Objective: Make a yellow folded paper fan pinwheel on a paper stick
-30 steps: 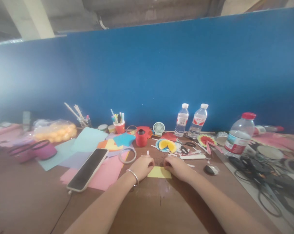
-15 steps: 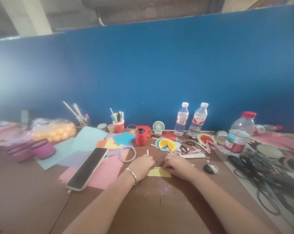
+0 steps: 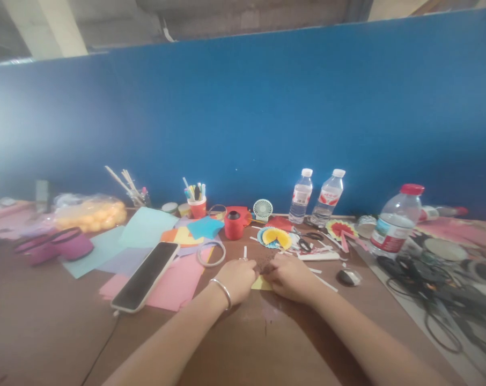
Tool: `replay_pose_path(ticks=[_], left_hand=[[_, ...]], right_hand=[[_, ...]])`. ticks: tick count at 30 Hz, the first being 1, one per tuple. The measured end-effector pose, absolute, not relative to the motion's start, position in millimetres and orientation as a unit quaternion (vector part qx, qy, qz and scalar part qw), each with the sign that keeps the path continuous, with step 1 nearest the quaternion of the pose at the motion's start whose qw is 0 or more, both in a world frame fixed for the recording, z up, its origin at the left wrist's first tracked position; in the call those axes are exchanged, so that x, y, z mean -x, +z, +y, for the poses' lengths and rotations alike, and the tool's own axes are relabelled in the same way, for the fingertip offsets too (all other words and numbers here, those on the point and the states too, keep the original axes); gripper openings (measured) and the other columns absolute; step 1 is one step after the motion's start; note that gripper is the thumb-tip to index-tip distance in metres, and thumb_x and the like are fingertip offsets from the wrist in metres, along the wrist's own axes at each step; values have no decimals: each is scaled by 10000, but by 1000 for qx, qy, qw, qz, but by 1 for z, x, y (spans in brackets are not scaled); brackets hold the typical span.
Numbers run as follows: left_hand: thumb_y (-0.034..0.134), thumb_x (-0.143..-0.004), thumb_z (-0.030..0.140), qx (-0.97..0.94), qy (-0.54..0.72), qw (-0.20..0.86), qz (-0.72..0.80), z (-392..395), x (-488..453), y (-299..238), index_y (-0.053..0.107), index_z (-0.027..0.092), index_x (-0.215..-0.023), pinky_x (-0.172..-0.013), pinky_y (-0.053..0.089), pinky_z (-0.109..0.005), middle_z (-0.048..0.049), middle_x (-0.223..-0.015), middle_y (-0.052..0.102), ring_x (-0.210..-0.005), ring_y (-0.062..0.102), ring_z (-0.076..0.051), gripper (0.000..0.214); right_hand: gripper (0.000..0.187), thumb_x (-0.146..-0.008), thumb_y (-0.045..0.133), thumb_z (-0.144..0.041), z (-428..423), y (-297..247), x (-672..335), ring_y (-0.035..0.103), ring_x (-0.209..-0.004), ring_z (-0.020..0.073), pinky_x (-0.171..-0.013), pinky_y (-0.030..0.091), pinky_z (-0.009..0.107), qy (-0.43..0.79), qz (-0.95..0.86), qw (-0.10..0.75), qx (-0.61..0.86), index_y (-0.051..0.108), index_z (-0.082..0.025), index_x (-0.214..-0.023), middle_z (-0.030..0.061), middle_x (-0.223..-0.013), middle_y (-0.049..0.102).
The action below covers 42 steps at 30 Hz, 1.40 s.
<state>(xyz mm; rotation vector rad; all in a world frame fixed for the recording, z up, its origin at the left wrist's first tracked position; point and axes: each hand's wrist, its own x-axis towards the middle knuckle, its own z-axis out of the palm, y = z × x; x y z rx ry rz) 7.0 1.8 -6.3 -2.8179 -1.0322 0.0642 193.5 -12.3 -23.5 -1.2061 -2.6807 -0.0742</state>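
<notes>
A small piece of yellow paper [image 3: 262, 283] lies on the brown table between my two hands, its ends covered by them. My left hand [image 3: 238, 277], with a silver bangle at the wrist, has its fingers closed on the left end of the paper. Closed likewise, my right hand [image 3: 290, 277] presses on the right end. The fingertips of both hands nearly meet over the far edge, and how they pinch the paper is partly hidden. Beyond them sits a folded yellow and blue paper fan [image 3: 274, 238], with black-handled scissors [image 3: 305, 244] beside it.
To the left, a phone [image 3: 146, 277] lies on coloured paper sheets [image 3: 174, 287] near a tape ring [image 3: 211, 253]. Behind stand a red pot [image 3: 233, 225], a pen cup [image 3: 197, 206] and water bottles [image 3: 300, 195]. A mouse [image 3: 348, 276] and black cables [image 3: 420, 284] are at right.
My hands have come closer together over the yellow paper, so less of it shows between them. My right hand has shifted left, and a white paper strip beside it has come into sight.
</notes>
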Motion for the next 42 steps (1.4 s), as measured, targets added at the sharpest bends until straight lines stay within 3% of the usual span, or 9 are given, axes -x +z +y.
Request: replay_pose_path(ticks=[4,11,17,21,25,32,42], left_hand=[[441,-740,176,927,38,46,-369,6,2,0,603,147,-692,-641,404,-319,-92,-763,568,-771,541,-220,172],[474,-645,80,901,65,53,-425,13,10,7,616,117,-688,-605,403,-329,-117,-719,598,-726,561,-236,153],[401,-758,117,922,-22,50,-383,14,3,4,614,162,-780,-753,371,-306,-72,-848,575,-821,514,-178,219],[389,-802,200,952,2,8,-305,10,-4,-4,623,176,-731,-693,378,-269,-56,-822,567,-800,506,-166,246],[390,-799,201,945,5,5,-326,10,-5,-7,627,161,-726,-651,378,-274,-68,-792,565,-784,510,-180,252],[398,-756,137,944,-30,-30,-328,13,-5,-9,637,197,-778,-753,370,-272,-42,-818,569,-800,512,-163,248],[443,-739,166,919,-84,-89,-374,15,-7,-18,574,182,-824,-743,391,-257,-21,-831,559,-800,512,-151,157]], right_hand=[[143,-666,515,-213,-8,-21,-204,453,-695,152,-636,281,258,-23,-898,105,426,601,-179,-557,29,-603,565],[99,-583,515,-152,-9,-16,-209,457,-661,148,-641,284,252,-15,-896,103,432,597,-169,-531,33,-575,575],[130,-608,493,-152,-9,-15,-207,452,-639,147,-610,275,256,-12,-900,102,425,596,-161,-531,41,-579,573],[115,-601,521,-168,-4,-15,-216,464,-682,153,-630,284,257,4,-914,90,395,621,-187,-548,26,-604,577],[132,-622,535,-181,2,-17,-228,477,-700,148,-643,302,248,39,-920,94,380,661,-218,-624,12,-630,585],[168,-709,477,-153,-4,-25,-205,492,-716,146,-663,317,247,30,-886,175,428,640,-189,-699,26,-686,597],[97,-650,541,-138,2,-42,-196,520,-635,120,-577,360,205,170,-808,216,522,621,-188,-672,3,-676,598]])
